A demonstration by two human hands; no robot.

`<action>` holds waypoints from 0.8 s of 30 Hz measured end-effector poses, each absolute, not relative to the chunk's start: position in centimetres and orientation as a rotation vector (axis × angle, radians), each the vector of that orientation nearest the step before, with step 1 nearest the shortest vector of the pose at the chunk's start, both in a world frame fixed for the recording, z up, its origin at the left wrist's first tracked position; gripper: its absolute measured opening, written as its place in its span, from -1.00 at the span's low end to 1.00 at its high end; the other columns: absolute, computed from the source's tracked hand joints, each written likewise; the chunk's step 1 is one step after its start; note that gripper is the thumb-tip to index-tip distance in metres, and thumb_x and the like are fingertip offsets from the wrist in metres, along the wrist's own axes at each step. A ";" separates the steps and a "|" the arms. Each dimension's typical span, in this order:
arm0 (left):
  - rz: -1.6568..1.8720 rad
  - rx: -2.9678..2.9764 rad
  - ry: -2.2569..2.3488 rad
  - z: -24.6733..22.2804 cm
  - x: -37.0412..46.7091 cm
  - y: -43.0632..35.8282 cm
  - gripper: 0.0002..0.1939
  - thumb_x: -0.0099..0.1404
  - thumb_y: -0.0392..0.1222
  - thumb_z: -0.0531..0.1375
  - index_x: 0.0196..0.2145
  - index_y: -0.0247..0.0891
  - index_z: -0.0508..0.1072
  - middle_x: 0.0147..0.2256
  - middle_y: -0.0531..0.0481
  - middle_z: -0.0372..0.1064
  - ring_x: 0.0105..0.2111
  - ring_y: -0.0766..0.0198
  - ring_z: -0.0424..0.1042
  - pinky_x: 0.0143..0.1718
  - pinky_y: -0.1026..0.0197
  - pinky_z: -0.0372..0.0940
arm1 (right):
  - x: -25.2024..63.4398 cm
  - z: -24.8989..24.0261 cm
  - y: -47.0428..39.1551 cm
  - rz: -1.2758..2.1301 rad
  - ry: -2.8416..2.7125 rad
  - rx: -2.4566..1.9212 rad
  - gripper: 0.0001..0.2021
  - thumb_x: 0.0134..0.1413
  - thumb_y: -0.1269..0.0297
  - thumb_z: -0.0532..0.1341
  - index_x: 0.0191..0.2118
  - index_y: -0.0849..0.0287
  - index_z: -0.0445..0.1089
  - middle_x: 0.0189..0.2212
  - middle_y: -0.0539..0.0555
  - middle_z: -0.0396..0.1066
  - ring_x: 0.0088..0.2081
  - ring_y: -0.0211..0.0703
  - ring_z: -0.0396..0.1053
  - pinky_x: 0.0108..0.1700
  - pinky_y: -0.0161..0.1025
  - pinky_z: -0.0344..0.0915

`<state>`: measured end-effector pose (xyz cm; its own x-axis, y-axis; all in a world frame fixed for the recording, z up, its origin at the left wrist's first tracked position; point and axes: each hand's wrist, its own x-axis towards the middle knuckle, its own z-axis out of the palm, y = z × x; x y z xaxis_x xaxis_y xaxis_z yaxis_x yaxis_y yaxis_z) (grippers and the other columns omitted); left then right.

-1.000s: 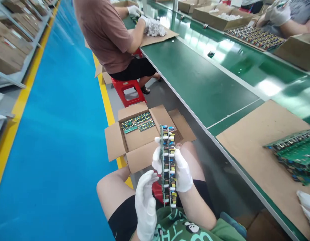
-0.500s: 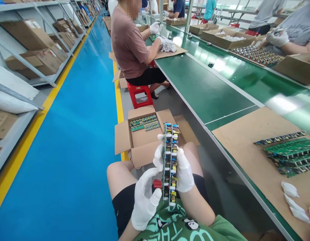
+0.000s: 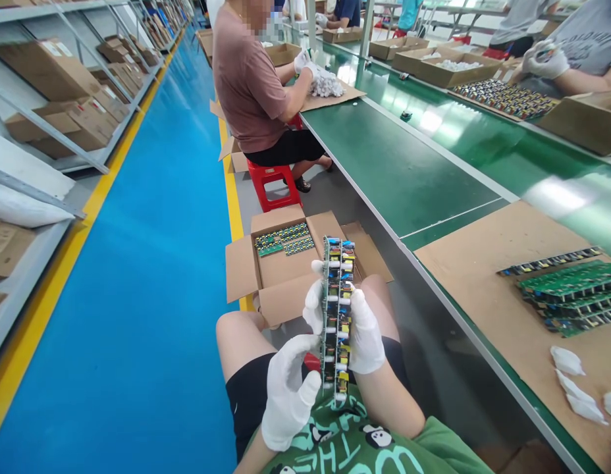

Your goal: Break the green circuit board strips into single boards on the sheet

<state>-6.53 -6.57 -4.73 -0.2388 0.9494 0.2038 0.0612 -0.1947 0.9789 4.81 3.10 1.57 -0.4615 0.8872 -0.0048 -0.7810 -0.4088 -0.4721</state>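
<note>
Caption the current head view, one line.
White-gloved right hand grips two upright green circuit boards, left hand beside them, open brown cardboard box beyond.

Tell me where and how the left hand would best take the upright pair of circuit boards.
Probably low down on the pair of circuit boards, coming from the left. The right hand holds higher up, from the right. The left hand could pinch the long outer edges, which stand upright, keeping the fingers off the parts packed along the boards.
</note>
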 end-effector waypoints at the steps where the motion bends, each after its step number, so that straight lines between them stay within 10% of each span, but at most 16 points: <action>1: 1.533 1.253 1.310 -4.8 -6.5 -6.5 -0.67 0.26 -0.16 0.25 -0.01 -0.12 0.48 -0.12 -0.16 0.51 -0.15 0.05 0.54 -0.11 0.08 0.49 | 4.8 1.5 3.1 2.005 -0.499 -0.309 -0.57 0.18 -0.09 0.19 0.04 0.06 0.35 -0.29 0.05 0.37 -0.48 -0.28 0.21 -0.48 -0.33 0.23; 24: 1.532 1.054 1.215 -6.3 -7.2 -6.7 -0.63 0.27 -0.06 0.22 0.01 -0.18 0.49 -0.09 -0.18 0.46 -0.08 -0.03 0.48 -0.01 -0.01 0.42 | 4.2 1.6 5.2 2.047 -0.309 -0.343 -0.56 0.24 -0.05 0.15 0.12 0.05 0.32 -0.26 0.02 0.43 -0.47 -0.32 0.27 -0.38 -0.35 0.33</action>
<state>-7.21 -6.69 -6.28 -0.2441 0.9656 0.0899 -0.1323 -0.1250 0.9833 4.23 5.23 1.64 -0.4636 0.8789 -0.1122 -0.8065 -0.4710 -0.3573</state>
